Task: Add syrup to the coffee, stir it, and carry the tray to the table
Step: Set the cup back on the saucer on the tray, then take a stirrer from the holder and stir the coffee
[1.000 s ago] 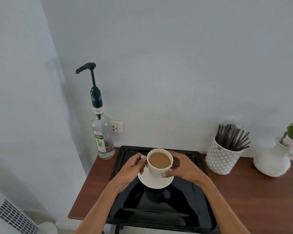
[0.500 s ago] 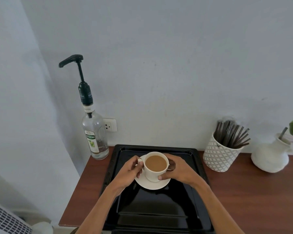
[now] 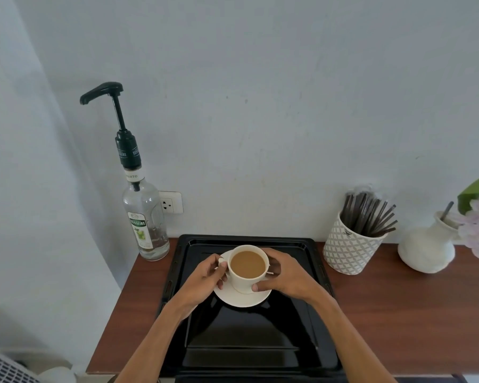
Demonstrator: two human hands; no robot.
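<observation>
The step in hand appears to be the first one, getting the coffee to the syrup. The white ceramic cup of milky brown coffee point(image 3: 248, 268) stands on a round white saucer point(image 3: 242, 299) in the rear half of the glossy black rectangular tray point(image 3: 249, 335), roughly centred between its side rims. The left hand point(image 3: 202, 277) has its fingers curled in at the cup's handle side, and the right hand point(image 3: 285, 275) wraps round the opposite wall with the thumb low near the base. Whether the cup is lifted off the saucer cannot be told.

The clear glass syrup bottle with a dark green pump point(image 3: 145, 222) stands upright just off the tray's rear left corner. Its black spout point(image 3: 101, 92) points away from the tray, so no syrup can have reached the coffee as things lie.

The next move probably calls for carrying the cup level past the tray's left rim to sit under that spout, then freeing one hand to press the pump. The white lattice-patterned pot of dark stir sticks point(image 3: 349, 250), just off the tray's rear right corner, is untouched.
</observation>
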